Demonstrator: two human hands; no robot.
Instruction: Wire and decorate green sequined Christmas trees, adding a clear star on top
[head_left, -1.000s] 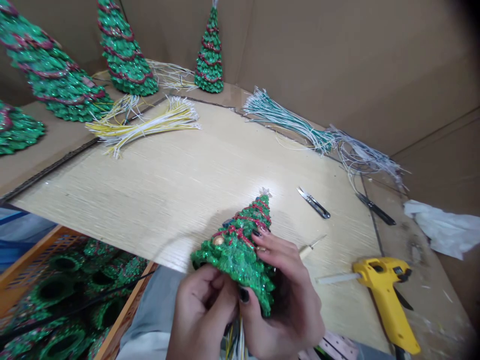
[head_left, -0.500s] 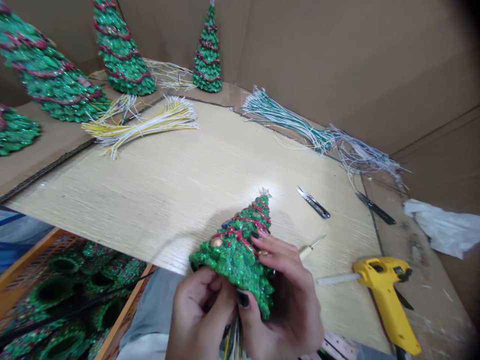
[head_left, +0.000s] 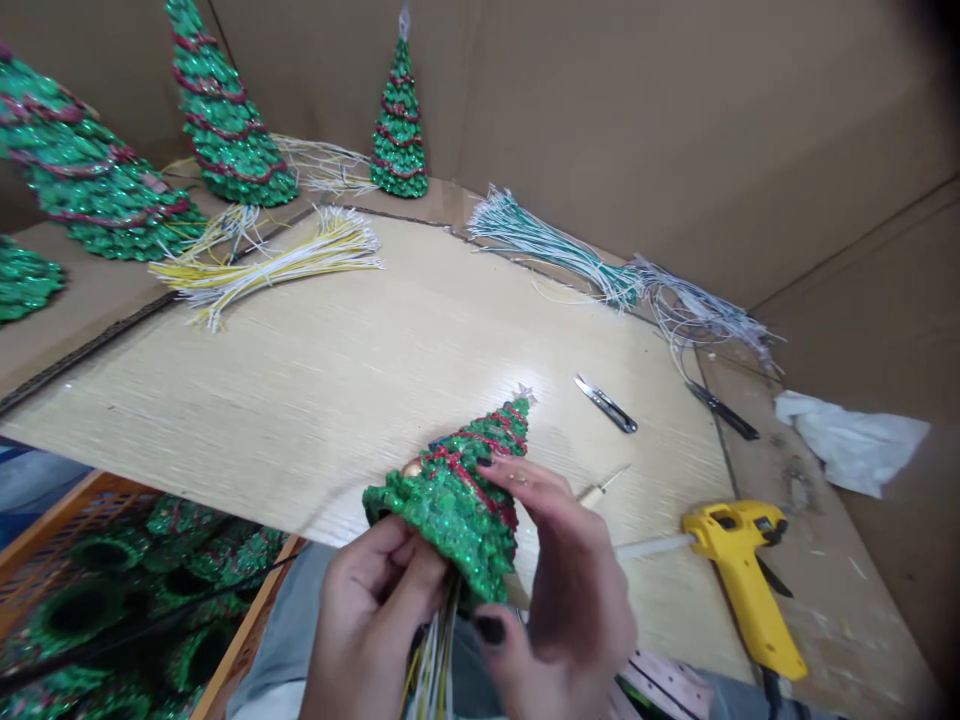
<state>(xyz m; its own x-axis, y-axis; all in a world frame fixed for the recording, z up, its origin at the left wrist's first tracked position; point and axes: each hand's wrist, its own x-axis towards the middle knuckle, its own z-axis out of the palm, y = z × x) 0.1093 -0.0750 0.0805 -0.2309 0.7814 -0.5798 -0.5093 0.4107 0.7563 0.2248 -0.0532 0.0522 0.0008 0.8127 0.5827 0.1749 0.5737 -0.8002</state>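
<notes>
Left hand (head_left: 375,610) observed pinched on the lower rim of the green tree (head_left: 457,500). Right hand (head_left: 574,575) observed spread wide, a fingertip against the tree's side, thumb apart from its base. Tree found tilted at the near edge of the tabletop (head_left: 300,400), star (head_left: 524,393) directed away from the person. Loose wires (head_left: 433,655) noted below its base. Yellow glue gun (head_left: 742,575) located on the right, snips (head_left: 607,405) farther back

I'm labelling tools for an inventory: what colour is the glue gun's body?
The glue gun is yellow, plain in the head view.
</notes>
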